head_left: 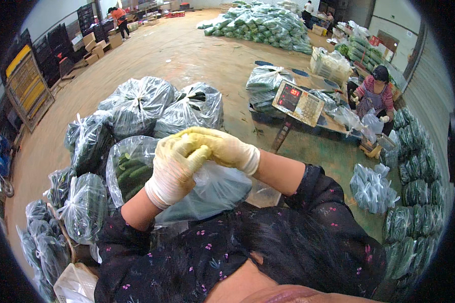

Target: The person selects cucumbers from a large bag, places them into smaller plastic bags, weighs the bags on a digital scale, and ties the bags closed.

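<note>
Right in front of me is a clear plastic bag with dark green cucumbers showing through its left side. My left hand, in a pale yellowish glove, is closed at the top of this bag. My right hand, gloved the same way, comes across from the right and presses against the left one, fingers curled. The bag's film runs up to both hands. Its gathered mouth is hidden inside them.
Tied bags of cucumbers crowd the far and left sides. Beyond my right arm stands a scale display on a post. A seated person works at the right, by stacked bags. A large pile of bags lies far off.
</note>
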Tool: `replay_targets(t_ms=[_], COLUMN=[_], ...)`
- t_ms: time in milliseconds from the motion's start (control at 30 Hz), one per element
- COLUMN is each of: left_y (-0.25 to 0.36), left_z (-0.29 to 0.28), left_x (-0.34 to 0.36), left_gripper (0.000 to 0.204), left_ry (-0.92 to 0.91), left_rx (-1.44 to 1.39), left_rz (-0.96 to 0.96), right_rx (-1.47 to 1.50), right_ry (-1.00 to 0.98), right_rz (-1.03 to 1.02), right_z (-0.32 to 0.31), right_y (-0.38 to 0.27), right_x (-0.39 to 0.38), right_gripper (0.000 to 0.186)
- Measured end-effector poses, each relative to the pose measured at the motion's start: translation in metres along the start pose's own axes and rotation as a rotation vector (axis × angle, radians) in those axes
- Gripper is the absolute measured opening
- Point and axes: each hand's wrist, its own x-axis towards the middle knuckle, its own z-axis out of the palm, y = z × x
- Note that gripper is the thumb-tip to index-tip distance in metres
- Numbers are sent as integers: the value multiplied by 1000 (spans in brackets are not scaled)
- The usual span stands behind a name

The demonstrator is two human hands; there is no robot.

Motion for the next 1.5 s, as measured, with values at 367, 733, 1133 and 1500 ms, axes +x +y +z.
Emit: replay_targets(t_ms=[367,733,1133,1500], left_y=[6,-2,1,-10], left_z=[-25,-16,79,45], left_x=[-12,-102,-54,-68], left_gripper=[15,13,53,45], left_ry=[1,-621,-258,-273], left_rx=[257,-267,-468,-1579], left_rz=[-34,-138,-531,-1026], right_rx=[-176,-1157,-1131,-1555], right_ry=[72,418,134,-101], right_rz=[-31,426,-309,-571], right_z=[39,-91,24,8], right_y=[-19,93,-16,-16], right_x=[25,-43,-54,-59], right_gripper=[29,21,48,19])
